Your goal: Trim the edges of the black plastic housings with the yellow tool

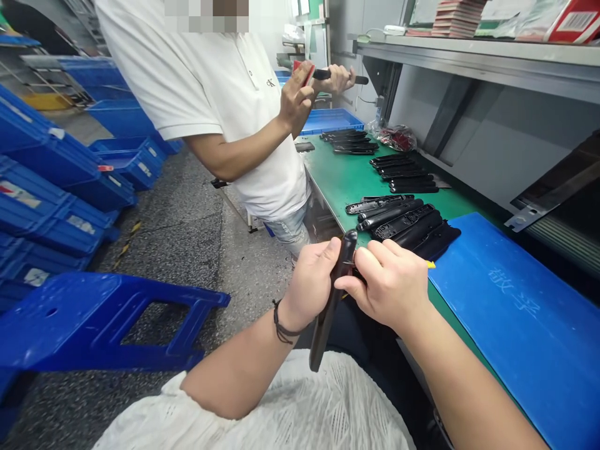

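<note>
My left hand is closed around a long, slim black plastic housing, its rounded glossy end pointing up and away from me. Close against the upper part of that housing, my right hand is closed, with the thumb touching its side. A yellow tip shows just behind the right fist; it looks like the end of a slim tool, the rest hidden by the fingers. Beyond my hands, several similar black housings lie side by side on the green tabletop, some showing their ribbed insides.
A co-worker stands at the left, holding a black piece and a red pad. A blue mat covers the bench's near right. More black parts lie farther back. A blue stool and stacked crates stand left; a shelf overhangs the bench.
</note>
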{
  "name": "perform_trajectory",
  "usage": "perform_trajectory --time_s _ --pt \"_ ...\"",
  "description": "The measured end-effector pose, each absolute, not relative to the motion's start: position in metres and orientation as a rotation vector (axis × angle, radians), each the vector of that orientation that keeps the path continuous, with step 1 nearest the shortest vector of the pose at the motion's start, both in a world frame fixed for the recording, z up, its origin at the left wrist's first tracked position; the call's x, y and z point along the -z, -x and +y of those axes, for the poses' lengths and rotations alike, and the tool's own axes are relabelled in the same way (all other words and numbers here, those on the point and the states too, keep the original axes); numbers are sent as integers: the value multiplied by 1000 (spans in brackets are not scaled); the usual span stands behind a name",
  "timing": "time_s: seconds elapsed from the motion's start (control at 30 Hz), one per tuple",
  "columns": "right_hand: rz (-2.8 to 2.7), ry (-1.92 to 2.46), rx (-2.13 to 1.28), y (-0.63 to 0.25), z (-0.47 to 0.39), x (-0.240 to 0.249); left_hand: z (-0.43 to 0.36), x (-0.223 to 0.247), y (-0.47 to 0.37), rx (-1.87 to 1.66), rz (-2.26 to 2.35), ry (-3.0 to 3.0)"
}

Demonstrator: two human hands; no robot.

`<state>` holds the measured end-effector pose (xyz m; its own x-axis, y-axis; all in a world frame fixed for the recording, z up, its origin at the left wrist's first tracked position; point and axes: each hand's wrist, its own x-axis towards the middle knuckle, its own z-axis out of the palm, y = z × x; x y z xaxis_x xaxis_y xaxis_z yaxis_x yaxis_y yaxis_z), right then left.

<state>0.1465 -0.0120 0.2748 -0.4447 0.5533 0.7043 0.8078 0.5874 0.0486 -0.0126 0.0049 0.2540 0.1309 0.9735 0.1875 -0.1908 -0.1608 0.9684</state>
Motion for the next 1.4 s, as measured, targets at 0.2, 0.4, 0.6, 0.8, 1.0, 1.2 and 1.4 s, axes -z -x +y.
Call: perform_trajectory --time_s 0.2,0.4,0.6,0.8,1.0,1.2,1.4 --pt "-2253 1056 436 -139 -15 -267 16 -262 13 -1412 906 -1179" --pt "-2349 1024 338 -126 -20 -261 30 -271 18 -1472 865 -966" --pt "-2415 1005 314 -117 -23 -258 46 -282 25 -1479 907 -822" --pt "-2566 1002 191 -113 -26 -254 65 -284 40 -1474 906 -727" --pt "-2573 980 311 -106 -26 -245 81 -278 52 -1494 979 -546" --pt "-2414 774 505 -106 -24 -233 91 -267 64 -1498 980 -444" --pt "-2397 1159 270 -113 -13 -236 98 -264 78 -1530 984 -408"
